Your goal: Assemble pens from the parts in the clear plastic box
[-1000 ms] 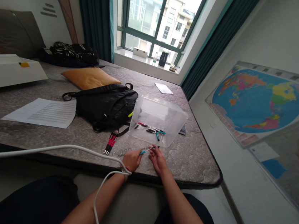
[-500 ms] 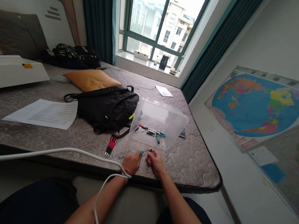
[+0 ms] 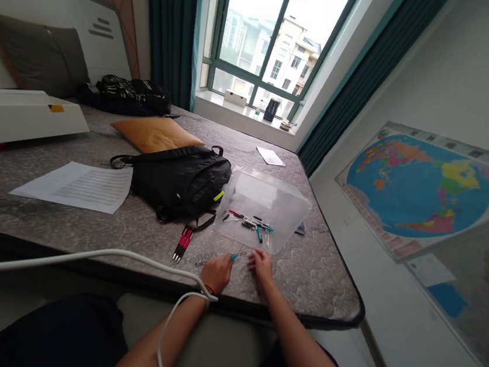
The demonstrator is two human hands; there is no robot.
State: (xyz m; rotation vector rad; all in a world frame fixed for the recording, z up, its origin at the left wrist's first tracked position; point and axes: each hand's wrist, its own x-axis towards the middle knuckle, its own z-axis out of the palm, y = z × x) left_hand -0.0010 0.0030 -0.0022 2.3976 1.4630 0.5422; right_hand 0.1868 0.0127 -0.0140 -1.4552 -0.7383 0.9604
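Observation:
My left hand (image 3: 217, 273) rests at the near part of a grey quilted mattress (image 3: 309, 282), holding a slim pen (image 3: 234, 257) with a teal tip that pokes out toward my right hand. My right hand (image 3: 261, 266) lies close by with its fingers bunched, and I cannot make out anything in them. Beyond both hands, a clear plastic box (image 3: 289, 205) lies tilted on the mattress. Several pens and pen parts (image 3: 249, 223) in red, teal and black lie inside it. A bundle of red-and-black pens (image 3: 183, 243) lies to the left of the box.
A black bag (image 3: 180, 182) sits against the box, with a printed sheet (image 3: 81, 187) and a mustard cushion (image 3: 154, 133) beyond. A white cable (image 3: 102, 254) runs across the mattress edge to my left wrist. The mattress ends at a dark edge near a wall map (image 3: 417, 187).
The pen no longer spans both hands; its dark end is not visible. My hands sit slightly further apart than half a second ago, and the whole view has tilted and shifted.

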